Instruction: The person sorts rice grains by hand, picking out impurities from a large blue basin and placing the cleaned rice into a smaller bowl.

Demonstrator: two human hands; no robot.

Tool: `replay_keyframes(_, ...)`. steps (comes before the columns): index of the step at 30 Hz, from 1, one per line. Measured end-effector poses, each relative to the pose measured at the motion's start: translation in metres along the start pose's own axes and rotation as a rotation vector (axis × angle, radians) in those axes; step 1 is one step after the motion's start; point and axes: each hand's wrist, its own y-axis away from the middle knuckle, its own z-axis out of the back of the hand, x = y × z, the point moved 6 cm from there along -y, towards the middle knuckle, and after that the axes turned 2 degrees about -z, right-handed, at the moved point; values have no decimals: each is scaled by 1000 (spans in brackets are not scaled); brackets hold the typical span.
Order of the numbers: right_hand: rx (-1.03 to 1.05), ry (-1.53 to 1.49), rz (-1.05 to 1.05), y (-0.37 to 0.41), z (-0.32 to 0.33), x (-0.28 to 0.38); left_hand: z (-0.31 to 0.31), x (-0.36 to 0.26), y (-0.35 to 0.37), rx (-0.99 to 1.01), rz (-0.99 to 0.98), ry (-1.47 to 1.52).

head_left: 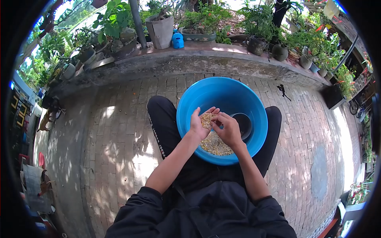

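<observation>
A large blue plastic tub (pixel 254 99) sits between my legs. Yellowish grains (pixel 217 146), which look like corn kernels, lie in its near part. My left hand (pixel 195 126) is palm up over the tub, cupped around a heap of the same grains (pixel 205 119). Over that palm, my right hand (pixel 230 131) has its thumb and fingertips pinched together at the heap. Whatever may be between those fingertips is too small to make out. Beside the right hand, inside the tub, rests a dark round bowl (pixel 245 121), partly hidden by the hand.
Brick paving (pixel 111 131) surrounds me. A low concrete ledge (pixel 166 65) with potted plants (pixel 160 31) and a small blue object (pixel 177 39) runs across the front. At left are a brown animal (pixel 45 120) and a chicken (pixel 45 184).
</observation>
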Motion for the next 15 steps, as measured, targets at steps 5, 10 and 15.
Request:
replay_keyframes(5, 91, 132, 120, 0, -11, 4, 3, 1, -3, 9, -3, -24)
replay_keyframes(10, 97, 227, 132, -1, -15, 4, 2, 1, 0, -8, -5, -70)
replay_keyframes(15, 152, 325, 155, -6, -24, 1, 2, 2, 2, -23, -11, -87)
